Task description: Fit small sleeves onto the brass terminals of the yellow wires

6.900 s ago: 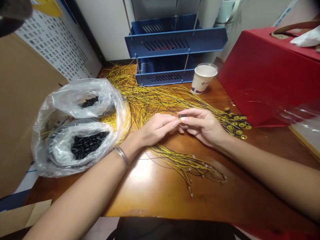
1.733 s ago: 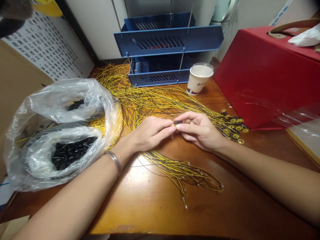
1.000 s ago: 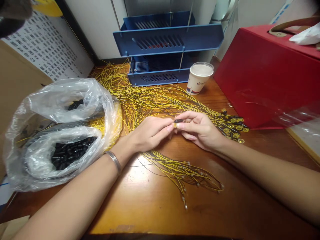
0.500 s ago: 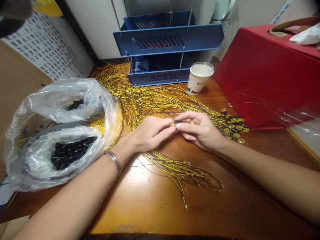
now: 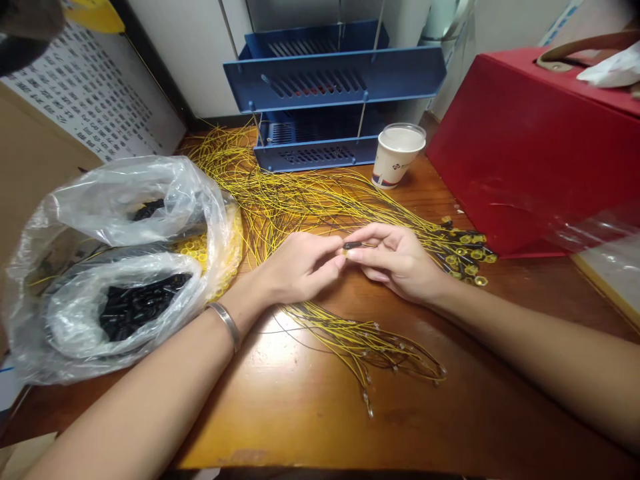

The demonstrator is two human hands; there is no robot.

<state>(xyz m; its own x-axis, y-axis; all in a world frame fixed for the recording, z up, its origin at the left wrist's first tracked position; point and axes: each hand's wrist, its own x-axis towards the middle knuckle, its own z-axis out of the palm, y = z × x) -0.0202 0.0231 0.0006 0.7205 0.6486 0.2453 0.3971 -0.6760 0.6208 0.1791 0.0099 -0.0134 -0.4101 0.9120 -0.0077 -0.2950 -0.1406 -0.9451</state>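
Over the middle of the table, my two hands meet at the fingertips around one small part. Between the thumb and index finger of my right hand (image 5: 397,261) is a small black sleeve (image 5: 352,245), with a thin wire running back from it. Thumb and fingers of my left hand (image 5: 306,268) are closed at the sleeve's left end, where a little of a yellow cap (image 5: 345,252) shows; most of it is hidden. Below my hands lies a bundle of yellow and black wires (image 5: 345,333) with small clear tips. Wires with black sleeves and yellow caps (image 5: 467,257) lie to the right.
Plastic bags (image 5: 60,300) at the left hold black sleeves (image 5: 140,307) and yellow caps (image 5: 194,251). Behind my hands are more long wires (image 5: 280,190), a paper cup (image 5: 395,157) and a blue tray rack (image 5: 330,83). A red box (image 5: 525,147) stands right.
My left fingertips have shifted slightly on the part, and the black sleeve shows at a slightly different angle. The whole view has slid a little; both hands stay together.
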